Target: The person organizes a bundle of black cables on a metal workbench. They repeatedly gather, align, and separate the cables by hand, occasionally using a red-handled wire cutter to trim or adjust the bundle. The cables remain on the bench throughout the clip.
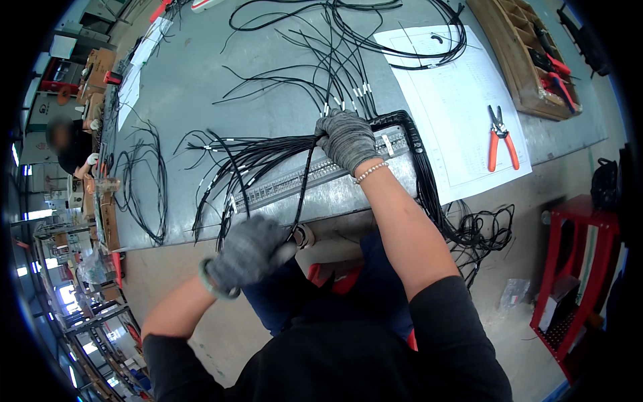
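Wires (264,153) fan leftward over the desk (181,87), leaving open room beyond. Right hand (347,141) fingers grip their bundle; left hand (249,253), blurred, overlaps the near edge, grasp unclear.

A red cart (581,210) is standing on the pale floor (157,268); shelving (97,321) is lining the left, where lights (40,214) are glowing.

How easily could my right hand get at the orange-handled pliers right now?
Fairly easily, it seems: the orange-handled pliers lie uncovered on the paper sheet, and only the low black cable bundle lies between. The right hand would probably have to leave the black cables first.
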{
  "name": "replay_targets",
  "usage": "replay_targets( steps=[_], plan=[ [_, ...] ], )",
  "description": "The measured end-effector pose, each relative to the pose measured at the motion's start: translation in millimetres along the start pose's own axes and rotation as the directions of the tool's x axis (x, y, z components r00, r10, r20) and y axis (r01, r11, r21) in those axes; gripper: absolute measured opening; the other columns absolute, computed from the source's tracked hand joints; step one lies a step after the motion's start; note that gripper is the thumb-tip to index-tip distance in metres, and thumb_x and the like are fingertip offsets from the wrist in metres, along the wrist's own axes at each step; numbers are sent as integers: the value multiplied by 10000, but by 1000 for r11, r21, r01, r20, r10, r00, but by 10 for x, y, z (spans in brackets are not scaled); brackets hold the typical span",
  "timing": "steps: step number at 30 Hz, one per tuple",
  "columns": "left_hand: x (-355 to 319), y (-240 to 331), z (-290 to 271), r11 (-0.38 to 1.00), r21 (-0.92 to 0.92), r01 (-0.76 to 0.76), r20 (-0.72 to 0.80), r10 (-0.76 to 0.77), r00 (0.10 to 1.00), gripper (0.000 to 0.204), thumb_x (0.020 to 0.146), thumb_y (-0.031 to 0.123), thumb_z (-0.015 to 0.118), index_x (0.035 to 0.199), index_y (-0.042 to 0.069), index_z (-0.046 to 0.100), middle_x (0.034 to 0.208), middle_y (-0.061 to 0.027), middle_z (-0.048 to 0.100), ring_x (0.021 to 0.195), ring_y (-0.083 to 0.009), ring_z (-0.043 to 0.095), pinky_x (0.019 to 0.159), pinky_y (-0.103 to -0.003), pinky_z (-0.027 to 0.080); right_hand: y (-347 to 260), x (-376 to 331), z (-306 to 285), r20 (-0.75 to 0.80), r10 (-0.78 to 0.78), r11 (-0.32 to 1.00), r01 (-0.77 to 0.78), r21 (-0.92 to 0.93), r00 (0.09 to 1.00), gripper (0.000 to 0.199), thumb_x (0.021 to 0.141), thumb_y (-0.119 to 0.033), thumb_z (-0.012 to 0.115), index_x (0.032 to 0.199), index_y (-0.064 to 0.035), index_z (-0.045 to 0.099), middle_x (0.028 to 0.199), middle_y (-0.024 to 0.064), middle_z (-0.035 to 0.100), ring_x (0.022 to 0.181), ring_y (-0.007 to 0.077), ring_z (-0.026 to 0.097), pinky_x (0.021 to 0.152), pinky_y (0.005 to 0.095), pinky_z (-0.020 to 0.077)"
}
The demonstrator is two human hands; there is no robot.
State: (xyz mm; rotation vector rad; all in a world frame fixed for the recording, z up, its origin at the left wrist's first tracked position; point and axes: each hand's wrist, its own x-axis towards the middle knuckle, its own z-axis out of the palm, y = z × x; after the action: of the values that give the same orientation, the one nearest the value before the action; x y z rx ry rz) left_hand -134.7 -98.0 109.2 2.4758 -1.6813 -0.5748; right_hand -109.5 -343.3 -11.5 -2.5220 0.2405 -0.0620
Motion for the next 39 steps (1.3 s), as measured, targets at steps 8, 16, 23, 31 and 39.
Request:
replay_targets(
  steps=[8, 16, 23, 31, 39],
  plan=[
    [-1892, 133, 822, 646, -576, 501, 598, -84, 797, 227, 910, 308, 573, 987, 109, 651, 708, -127, 617, 715, -287, 626, 653, -402, 498, -7, -35, 2, 4, 5, 999, -5, 40, 1000, 149, 764, -233, 699, 872, -139, 658, 926, 71, 629, 950, 249, 604, 829, 380, 481],
    [360, -420, -30, 872, -470, 133, -416, -352, 838, 205, 925, 111, 564, 1084, 5, 636, 1015, -126, 686, 948, -201, 656, 825, -292, 499, 102, -44, 0, 23, 27, 1000, -27, -14, 999, 194, 807, -293, 646, 938, -152, 667, 980, 75, 635, 946, 256, 619, 820, 389, 497],
    [1639, -1004, 226, 980, -70, 186, 150, -174, 973, 343, 836, 173, 645, 1140, 28, 584, 1085, -192, 625, 1007, -352, 588, 856, -382, 468, 8, 18, -25, 85, -18, 1000, 18, 0, 996, 253, 849, -282, 577, 1025, -114, 645, 1018, 116, 634, 976, 288, 616, 842, 410, 496],
    [1759, -1105, 570, 960, -279, -25, -104, -4, 995, 222, 833, 126, 612, 1023, 11, 624, 864, -185, 659, 750, -317, 612, 739, -370, 498, 86, 18, -6, 19, -8, 999, 7, 53, 1000, 257, 852, -276, 569, 1021, -102, 651, 998, 131, 642, 935, 298, 630, 825, 416, 506],
    [1925, -1192, 235, 596, -665, 450, 438, -177, 881, 240, 833, 153, 644, 1013, -6, 652, 865, -18, 663, 751, -109, 551, 736, -259, 476, 95, 15, -90, 105, -4, 983, -15, 182, 994, 172, 780, -240, 638, 910, -153, 710, 955, 99, 668, 907, 275, 653, 811, 391, 515]
  ],
)
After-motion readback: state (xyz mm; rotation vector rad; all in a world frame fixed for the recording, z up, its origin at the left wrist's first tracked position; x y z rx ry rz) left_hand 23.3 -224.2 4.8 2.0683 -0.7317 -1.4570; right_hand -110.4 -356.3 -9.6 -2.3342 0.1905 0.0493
